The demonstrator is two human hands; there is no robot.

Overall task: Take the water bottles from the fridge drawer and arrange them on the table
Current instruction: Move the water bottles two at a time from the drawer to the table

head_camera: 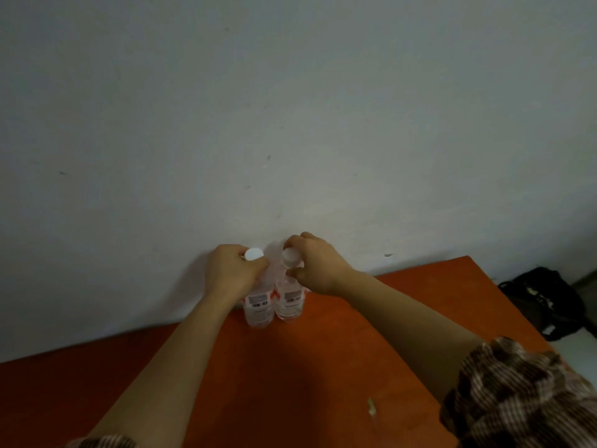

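Head view looks down on an orange-red worktop (290,376) set against a pale grey wall (290,108). Two clear plastic water bottles stand upright on the worktop at its far edge, close to the wall, side by side and touching or very nearly so.

The left grip (232,270) is curled round the neck and shoulder of the left water bottle (258,307), its fingers wrapped just under the white cap (253,254), which shows above the knuckles. The right grip (315,266) holds the right water bottle (290,303) at its top: the fingers arch over the far side of its white cap (290,257) and the thumb (295,273) presses in from the near side just below it. Both grips are closed on their bottles, with no gap showing between fingers and plastic.

Each bottle carries a label with a red band and a barcode panel facing the camera. The bases of both rest on the worktop; whether any weight is lifted off them cannot be told.

Both forearms stretch forward, bare up to brown and cream patterned sleeves: the right sleeve (523,392) fills the lower right corner, and the left sleeve (103,442) just shows at the bottom edge. A small pale scrap (372,407) lies on the worktop near the right sleeve. Beyond the right end of the worktop, a black bag (542,302) sits lower down by the wall.
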